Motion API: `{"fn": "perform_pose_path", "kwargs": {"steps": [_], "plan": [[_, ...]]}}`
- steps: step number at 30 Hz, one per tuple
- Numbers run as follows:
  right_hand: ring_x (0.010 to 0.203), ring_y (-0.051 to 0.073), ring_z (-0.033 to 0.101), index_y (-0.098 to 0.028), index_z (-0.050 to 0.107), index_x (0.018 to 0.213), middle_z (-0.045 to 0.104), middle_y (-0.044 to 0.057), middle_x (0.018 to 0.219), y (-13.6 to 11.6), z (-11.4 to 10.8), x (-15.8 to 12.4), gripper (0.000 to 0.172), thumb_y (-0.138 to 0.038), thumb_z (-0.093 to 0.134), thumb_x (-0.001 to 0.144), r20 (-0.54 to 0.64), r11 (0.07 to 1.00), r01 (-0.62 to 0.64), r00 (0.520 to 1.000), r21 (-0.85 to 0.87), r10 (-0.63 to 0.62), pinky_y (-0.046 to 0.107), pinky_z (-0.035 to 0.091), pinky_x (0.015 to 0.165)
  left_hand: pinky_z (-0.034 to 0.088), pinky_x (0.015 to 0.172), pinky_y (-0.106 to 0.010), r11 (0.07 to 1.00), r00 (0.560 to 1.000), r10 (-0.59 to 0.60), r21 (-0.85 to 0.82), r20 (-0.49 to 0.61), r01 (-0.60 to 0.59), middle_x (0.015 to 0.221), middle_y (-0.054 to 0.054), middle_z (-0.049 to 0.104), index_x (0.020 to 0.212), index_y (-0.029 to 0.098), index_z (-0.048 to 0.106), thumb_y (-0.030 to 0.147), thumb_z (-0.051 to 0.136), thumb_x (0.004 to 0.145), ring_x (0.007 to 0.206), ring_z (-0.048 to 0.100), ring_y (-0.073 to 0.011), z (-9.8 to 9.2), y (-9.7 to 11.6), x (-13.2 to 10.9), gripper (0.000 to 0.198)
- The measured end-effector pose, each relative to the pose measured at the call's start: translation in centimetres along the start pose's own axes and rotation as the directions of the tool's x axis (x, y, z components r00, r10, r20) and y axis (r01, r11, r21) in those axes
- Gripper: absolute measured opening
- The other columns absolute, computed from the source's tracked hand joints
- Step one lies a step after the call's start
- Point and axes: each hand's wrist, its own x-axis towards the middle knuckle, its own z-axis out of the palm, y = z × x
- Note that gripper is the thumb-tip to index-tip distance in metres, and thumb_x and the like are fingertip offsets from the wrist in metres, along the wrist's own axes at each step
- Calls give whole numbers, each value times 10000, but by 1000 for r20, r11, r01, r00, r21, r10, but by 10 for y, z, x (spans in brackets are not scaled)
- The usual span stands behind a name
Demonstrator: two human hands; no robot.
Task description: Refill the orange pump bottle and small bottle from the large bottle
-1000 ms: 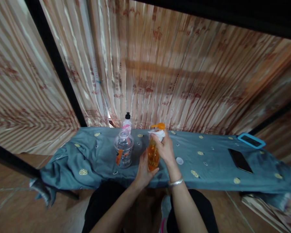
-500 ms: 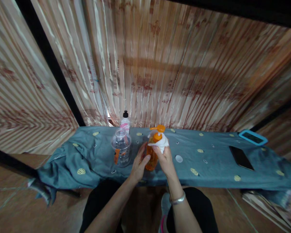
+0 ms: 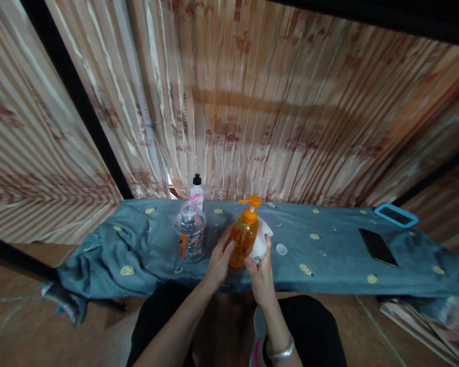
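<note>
An orange pump bottle (image 3: 244,235) stands upright on the blue-grey cloth (image 3: 329,255) covering a low bench. My left hand (image 3: 220,257) grips its left side, fingers curled round the body. My right hand (image 3: 260,265) presses a white tissue (image 3: 260,239) against the bottle's right side, fingers closed on it. A silver bangle sits on my right wrist.
A clear plastic jar with no lid (image 3: 190,232) stands left of the bottle, a small black-capped bottle (image 3: 196,190) behind it. A white cap (image 3: 281,249) lies on the cloth. A black phone (image 3: 378,246) and a blue-framed device (image 3: 396,215) lie at the right. Striped curtains hang behind.
My right hand with the tissue has slid from the pump head down to the bottle's right side. My left hand has stayed on the bottle's left side.
</note>
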Motion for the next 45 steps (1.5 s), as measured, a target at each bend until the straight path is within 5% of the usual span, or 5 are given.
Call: {"fn": "perform_pose_path", "kwargs": {"steps": [4, 9, 27, 35, 45], "plan": [[1410, 277, 120, -235, 227, 1443, 90, 78, 1560, -27, 1, 0, 758, -672, 317, 830, 62, 992, 97, 993, 79, -102, 494, 196, 1114, 263, 1132, -394, 999, 999, -35, -15, -18, 34, 1399, -63, 475, 1300, 201, 493, 424, 533, 828, 1320, 396, -237, 1, 2, 0, 524], [1320, 225, 353, -220, 551, 1216, 389, 95, 1437, -24, 3, 11, 381, -398, 427, 903, -138, 999, 18, 990, 46, -11, 434, 279, 1085, 290, 1118, -395, 1000, 1000, -13, 1, -24, 13, 1375, -62, 503, 1285, 207, 506, 378, 557, 821, 1299, 425, -227, 1, 2, -2, 497], [1137, 295, 548, -109, 492, 1274, 608, 168, 1212, -14, -6, 5, 622, -556, 311, 882, -214, 962, -232, 942, 146, 260, 481, 398, 974, 338, 1072, -444, 981, 994, 104, 165, -14, -100, 1399, -62, 431, 1339, 287, 409, 347, 623, 782, 1298, 391, -244, 6, -9, -11, 600], [1394, 244, 184, -199, 442, 1329, 174, 91, 1537, -47, 4, 16, 497, -453, 362, 909, 51, 950, 224, 975, -216, -218, 470, 180, 1115, 394, 1024, -435, 997, 997, 72, 35, -35, -71, 1300, -108, 513, 1219, 191, 521, 364, 610, 746, 1205, 482, -278, 6, -13, -11, 511], [720, 215, 605, -185, 566, 1014, 659, 34, 811, -25, 2, 68, 378, -460, 616, 761, -49, 970, -30, 999, -242, 18, 346, 464, 686, 372, 1040, -431, 991, 999, 41, 132, -28, -37, 1329, -81, 494, 1261, 224, 496, 290, 623, 727, 1232, 459, -255, 2, -9, -7, 553]]}}
